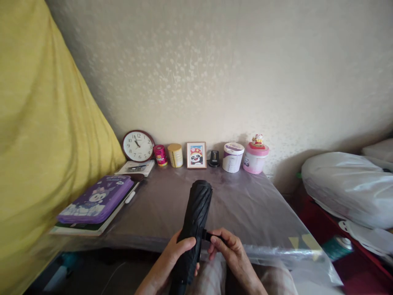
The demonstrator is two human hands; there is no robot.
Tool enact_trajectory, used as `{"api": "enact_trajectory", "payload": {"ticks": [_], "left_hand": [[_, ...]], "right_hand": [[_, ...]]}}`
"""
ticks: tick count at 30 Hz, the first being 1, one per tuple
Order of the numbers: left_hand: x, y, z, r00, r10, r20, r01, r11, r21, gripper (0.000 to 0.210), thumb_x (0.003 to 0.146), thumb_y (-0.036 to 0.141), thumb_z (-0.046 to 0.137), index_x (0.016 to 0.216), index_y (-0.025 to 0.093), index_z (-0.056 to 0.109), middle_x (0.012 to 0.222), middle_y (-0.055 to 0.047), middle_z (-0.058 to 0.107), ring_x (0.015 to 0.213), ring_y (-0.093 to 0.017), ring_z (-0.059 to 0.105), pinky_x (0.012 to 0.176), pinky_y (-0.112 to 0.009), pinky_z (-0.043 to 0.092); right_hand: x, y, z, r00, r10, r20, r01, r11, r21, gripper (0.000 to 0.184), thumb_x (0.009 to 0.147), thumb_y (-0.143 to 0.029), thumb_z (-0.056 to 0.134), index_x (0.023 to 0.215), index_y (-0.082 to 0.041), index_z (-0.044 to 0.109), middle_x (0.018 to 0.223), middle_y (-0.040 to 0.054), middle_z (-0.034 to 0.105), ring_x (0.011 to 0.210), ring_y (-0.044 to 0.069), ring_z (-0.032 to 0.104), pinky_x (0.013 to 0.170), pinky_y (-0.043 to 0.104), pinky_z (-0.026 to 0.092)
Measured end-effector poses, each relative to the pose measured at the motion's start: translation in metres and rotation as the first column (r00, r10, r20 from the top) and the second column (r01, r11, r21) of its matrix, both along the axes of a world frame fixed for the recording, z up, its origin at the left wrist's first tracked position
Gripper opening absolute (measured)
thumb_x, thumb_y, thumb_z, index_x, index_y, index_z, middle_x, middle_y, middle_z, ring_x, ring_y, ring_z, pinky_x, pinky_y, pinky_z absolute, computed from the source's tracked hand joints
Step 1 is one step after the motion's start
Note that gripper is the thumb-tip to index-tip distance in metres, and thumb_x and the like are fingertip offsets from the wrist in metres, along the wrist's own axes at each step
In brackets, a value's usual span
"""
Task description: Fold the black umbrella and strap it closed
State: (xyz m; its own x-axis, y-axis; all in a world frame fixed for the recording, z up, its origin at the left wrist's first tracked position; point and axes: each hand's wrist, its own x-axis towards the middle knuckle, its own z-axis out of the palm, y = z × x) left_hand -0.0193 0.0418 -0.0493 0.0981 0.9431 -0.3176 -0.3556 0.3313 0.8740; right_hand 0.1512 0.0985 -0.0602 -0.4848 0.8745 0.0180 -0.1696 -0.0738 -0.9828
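A black folded umbrella (196, 209) stands tilted over the table's front edge, its cloth wrapped in a tight roll. My left hand (175, 258) is wrapped round its lower part, thumb across the front. On the right side of the roll, my right hand (229, 248) pinches a short black strap (210, 236) between thumb and fingers. The strap stretches from the umbrella out to those fingers. The umbrella's bottom end runs behind my left hand and out of the picture.
Along the wall on the table (245, 205) stand a clock (138, 146), several tubs, a framed panda picture (196, 155) and a small black device (214, 158). At the left lie a purple case (96, 199) and books beside a yellow curtain (46, 123). White bags (350, 184) sit at right.
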Motion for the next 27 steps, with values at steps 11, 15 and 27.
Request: {"api": "enact_trajectory", "payload": {"ticks": [11, 15, 27], "left_hand": [[-0.003, -0.002, -0.002, 0.992, 0.022, 0.124, -0.023, 1.0, 0.009, 0.032, 0.079, 0.043, 0.052, 0.09, 0.013, 0.052, 0.063, -0.003, 0.062, 0.048, -0.012, 0.056, 0.046, -0.023, 0.045], [-0.006, -0.003, -0.007, 0.988, 0.021, 0.15, -0.021, 1.0, -0.004, 0.031, 0.079, 0.044, 0.051, 0.086, 0.014, 0.052, 0.064, -0.003, 0.061, 0.05, -0.012, 0.056, 0.047, -0.024, 0.045], [-0.009, -0.004, 0.005, 0.963, -0.094, 0.251, 0.092, 0.996, 0.022, 0.039, 0.085, 0.044, 0.04, 0.076, 0.011, 0.059, 0.064, -0.003, 0.056, 0.049, -0.009, 0.051, 0.049, -0.021, 0.041]], "right_hand": [[0.001, -0.007, 0.025, 0.959, 0.242, -0.147, -0.253, 0.965, -0.061, 0.032, 0.068, -0.033, 0.07, 0.095, -0.02, 0.058, 0.093, 0.0056, 0.067, 0.088, 0.021, 0.062, 0.082, 0.037, 0.044], [0.002, -0.005, 0.022, 0.956, 0.253, -0.147, -0.257, 0.966, -0.009, 0.025, 0.078, -0.036, 0.06, 0.097, -0.019, 0.06, 0.091, 0.0077, 0.068, 0.087, 0.021, 0.062, 0.085, 0.038, 0.042], [0.003, 0.004, -0.003, 0.998, 0.023, -0.055, -0.014, 0.988, 0.154, 0.019, 0.081, -0.035, 0.055, 0.079, -0.021, 0.067, 0.079, 0.0026, 0.061, 0.074, 0.017, 0.058, 0.076, 0.03, 0.043]]}}
